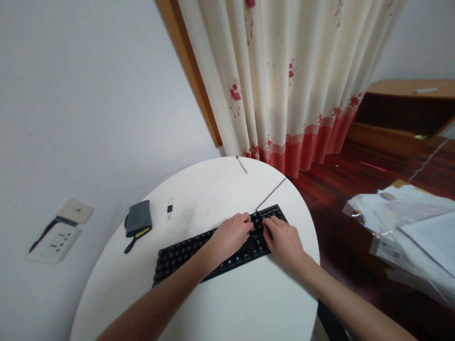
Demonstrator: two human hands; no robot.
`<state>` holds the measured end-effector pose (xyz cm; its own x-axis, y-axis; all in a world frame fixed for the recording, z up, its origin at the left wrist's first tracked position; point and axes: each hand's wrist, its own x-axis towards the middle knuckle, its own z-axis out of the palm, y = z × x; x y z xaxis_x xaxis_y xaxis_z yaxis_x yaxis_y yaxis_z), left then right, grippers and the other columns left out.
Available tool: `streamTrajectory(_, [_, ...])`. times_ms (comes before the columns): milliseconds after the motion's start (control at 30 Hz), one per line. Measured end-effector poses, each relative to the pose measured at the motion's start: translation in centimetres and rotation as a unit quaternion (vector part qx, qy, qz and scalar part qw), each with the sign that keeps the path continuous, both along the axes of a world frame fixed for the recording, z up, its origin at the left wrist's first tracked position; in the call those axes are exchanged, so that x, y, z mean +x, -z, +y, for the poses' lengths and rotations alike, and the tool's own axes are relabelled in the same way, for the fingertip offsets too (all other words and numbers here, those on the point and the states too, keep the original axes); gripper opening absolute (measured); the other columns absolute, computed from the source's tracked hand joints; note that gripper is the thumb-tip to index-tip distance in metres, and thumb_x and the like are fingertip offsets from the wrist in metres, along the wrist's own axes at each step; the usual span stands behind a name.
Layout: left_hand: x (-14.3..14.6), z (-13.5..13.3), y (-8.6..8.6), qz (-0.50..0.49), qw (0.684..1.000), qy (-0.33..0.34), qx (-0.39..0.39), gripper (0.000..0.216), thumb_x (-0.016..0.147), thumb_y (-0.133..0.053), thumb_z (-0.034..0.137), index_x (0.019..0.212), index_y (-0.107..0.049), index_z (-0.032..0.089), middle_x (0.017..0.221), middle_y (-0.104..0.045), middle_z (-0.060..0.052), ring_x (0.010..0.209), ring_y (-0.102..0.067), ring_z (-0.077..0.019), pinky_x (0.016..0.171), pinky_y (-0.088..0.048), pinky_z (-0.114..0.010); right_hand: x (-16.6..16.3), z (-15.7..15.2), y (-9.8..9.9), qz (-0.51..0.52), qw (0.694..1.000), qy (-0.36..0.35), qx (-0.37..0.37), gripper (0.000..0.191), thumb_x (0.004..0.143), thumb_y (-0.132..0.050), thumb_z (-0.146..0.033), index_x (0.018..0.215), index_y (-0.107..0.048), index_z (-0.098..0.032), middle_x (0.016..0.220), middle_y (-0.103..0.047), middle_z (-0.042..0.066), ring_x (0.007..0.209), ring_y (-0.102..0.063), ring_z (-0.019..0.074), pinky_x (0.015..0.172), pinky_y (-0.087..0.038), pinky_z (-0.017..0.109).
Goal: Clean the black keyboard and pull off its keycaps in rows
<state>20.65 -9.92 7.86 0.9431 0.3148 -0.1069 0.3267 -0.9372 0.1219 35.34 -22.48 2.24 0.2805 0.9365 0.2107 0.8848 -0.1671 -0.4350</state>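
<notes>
While the keyboard (185, 248) lies aslant on the counter (241, 308), the left hand (232, 237) bends its fingers down over its right part, palm down. Just beside it, the right hand (284, 237) is half curled at the right end, thumb and fingers drawn close; whether either hand pinches anything, I cannot tell. The left forearm (167, 293) and right forearm (341, 294) slant inward.
</notes>
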Motion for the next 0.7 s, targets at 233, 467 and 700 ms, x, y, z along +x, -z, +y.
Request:
streamTrajectory(233, [0.3,0.6,-0.4,0.036,0.998,0.047,0.038,0.007,0.087,-0.062,0.013,0.087,-0.067,0.018,0.104,-0.061,-0.007,0.094,-0.059,-0.0214,0.078,-0.049,-0.031,0.0,0.0,0.0,-0.005,1.0,0.001,-0.007,0.023,0.099,-0.041,-0.023,0.103,-0.064,-0.021,0.094,-0.065,0.004,0.082,-0.063,0.0178,0.065,-0.037,0.029])
streamTrajectory(467, [0.4,1.0,-0.5,0.032,0.997,0.064,0.026,0.009,0.087,-0.063,0.016,0.08,-0.069,0.017,0.104,-0.06,-0.008,0.094,-0.058,-0.0211,0.077,-0.048,-0.03,0.0,0.0,0.1,-0.012,1.0,0.004,0.001,0.023,0.098,-0.042,-0.023,0.102,-0.065,-0.021,0.093,-0.066,0.004,0.082,-0.063,0.0175,0.064,-0.037,0.029])
streamTrajectory(700, [0.5,1.8,-0.2,0.009,0.996,0.082,-0.02,0.007,0.085,-0.064,0.015,0.08,-0.069,0.017,0.099,-0.061,-0.005,0.093,-0.058,-0.0194,0.081,-0.047,-0.028,-0.1,0.1,0.9,-0.025,0.999,0.013,0.036,0.018,0.097,-0.047,-0.022,0.099,-0.065,-0.021,0.088,-0.065,0.003,0.076,-0.062,0.0165,0.061,-0.034,0.028])
